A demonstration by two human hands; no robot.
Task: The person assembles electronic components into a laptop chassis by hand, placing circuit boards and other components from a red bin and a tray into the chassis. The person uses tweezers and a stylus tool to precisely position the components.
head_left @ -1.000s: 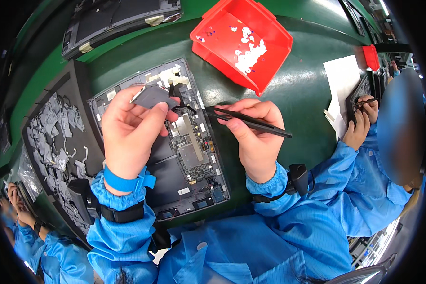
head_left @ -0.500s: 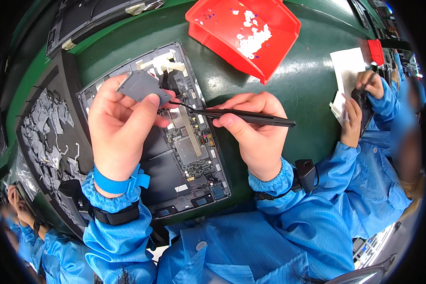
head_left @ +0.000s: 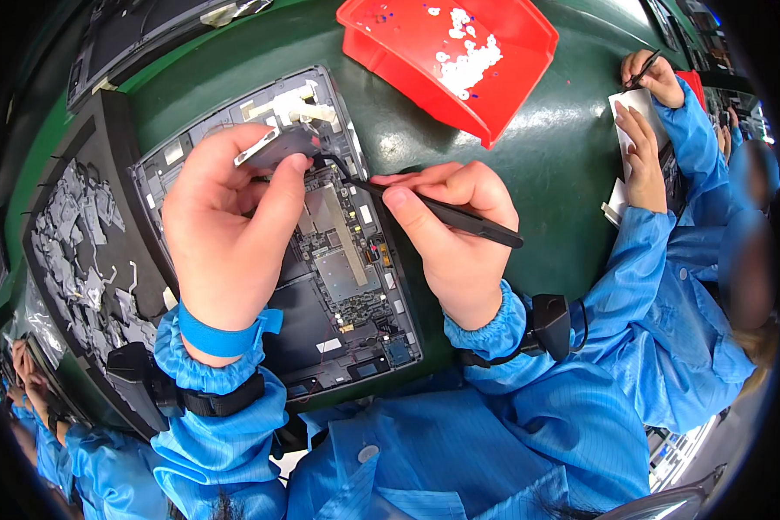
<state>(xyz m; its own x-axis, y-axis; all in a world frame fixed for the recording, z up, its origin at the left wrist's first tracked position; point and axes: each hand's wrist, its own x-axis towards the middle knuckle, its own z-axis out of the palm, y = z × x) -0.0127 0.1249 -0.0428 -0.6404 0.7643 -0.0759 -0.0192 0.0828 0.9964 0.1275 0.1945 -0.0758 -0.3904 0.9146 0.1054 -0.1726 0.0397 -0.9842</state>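
Between the thumb and fingers of my left hand (head_left: 234, 217) is a flat grey plate (head_left: 279, 146), tilted above the upper part of an opened tablet-like device (head_left: 299, 329). My right hand (head_left: 464, 234) grips black tweezers (head_left: 468, 222) with a bent tip. That tip points left and lies at the right edge of the plate; whether it touches cannot be made out. White tape-like strips (head_left: 296, 106) lie at the device's top, and a green circuit board (head_left: 364, 308) shows along its right half. My left hand hides part of the device's left side.
A red bin (head_left: 407, 82) with small white pieces stands beyond the device. On the left, a dark foam tray (head_left: 117, 130) holds many grey parts (head_left: 82, 243). At right, a co-worker's hands (head_left: 643, 165) work over a pale sheet. The green tabletop (head_left: 546, 195) lies between us.
The grey plate has tipped to a steeper angle and shifted slightly right and up with my left hand. My right hand moved a little left, its tweezers slanting more downward to the right.
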